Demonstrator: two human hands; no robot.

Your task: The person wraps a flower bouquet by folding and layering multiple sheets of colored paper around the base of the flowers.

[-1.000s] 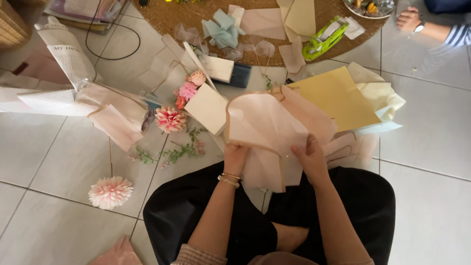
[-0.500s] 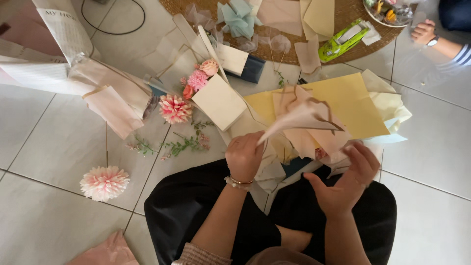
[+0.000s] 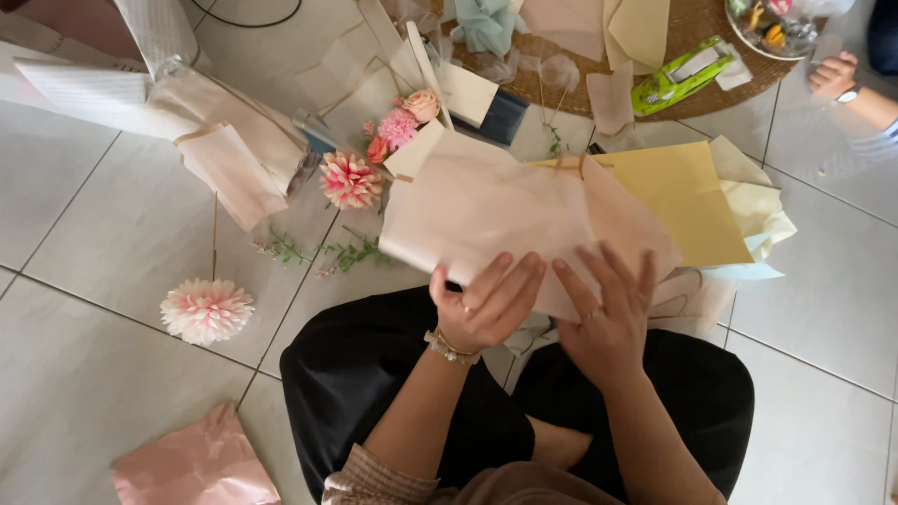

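Your left hand [image 3: 486,299] pinches the near edge of a pale pink sheet of paper [image 3: 505,210], while your right hand [image 3: 608,313] lies spread flat on it, fingers wide. The sheet hangs above your lap and the tiled floor [image 3: 103,252]. Just beyond lies a yellow sheet [image 3: 687,196]; pink flowers [image 3: 351,180] lie to the left, a green tape dispenser [image 3: 678,77] farther off.

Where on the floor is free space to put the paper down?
Bare tile lies left, between the folded wrapping sheets and the loose pink flower. More bare tile lies right of the yellow paper. Ahead, around the flower cluster and woven mat, it is crowded.
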